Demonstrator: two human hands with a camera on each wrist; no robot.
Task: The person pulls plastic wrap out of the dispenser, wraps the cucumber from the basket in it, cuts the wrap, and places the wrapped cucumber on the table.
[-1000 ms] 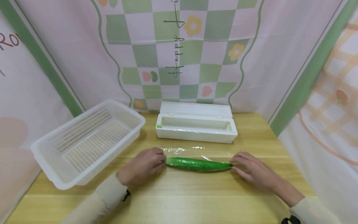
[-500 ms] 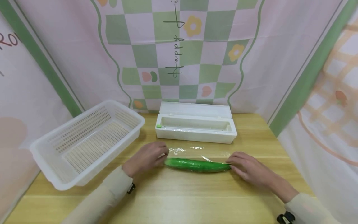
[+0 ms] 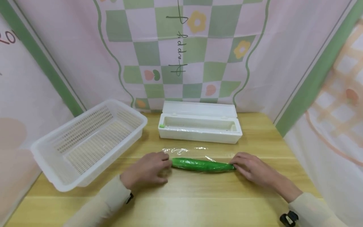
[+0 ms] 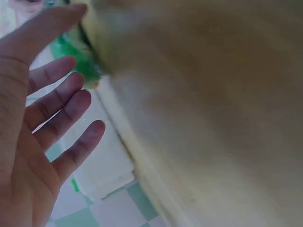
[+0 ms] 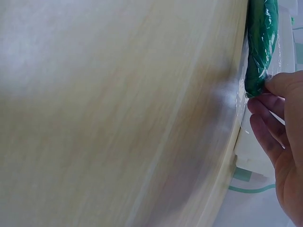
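A green cucumber [image 3: 202, 165] lies crosswise on the table, with clear cling film [image 3: 175, 151] around it and spread flat behind it. At its left end is my left hand [image 3: 148, 168], the thumb standing apart from the fingers. In the left wrist view those fingers [image 4: 64, 111] are loosely bent and spread, with no thing between them and the thumb. My right hand [image 3: 252, 167] pinches the right tip; the right wrist view shows thumb and fingertips against the film-covered end of the cucumber [image 5: 262, 42].
Behind the cucumber stands a white cling film box [image 3: 199, 135], its lid raised and a small green slider [image 3: 162, 125] at its left. A white perforated basket [image 3: 71, 178] sits at the left of the wooden table [image 3: 198, 201]. A printed curtain hangs behind.
My left hand rose over the cucumber's left end, then came back toward me with the thumb spreading away from the fingers. My right hand stays at the right tip.
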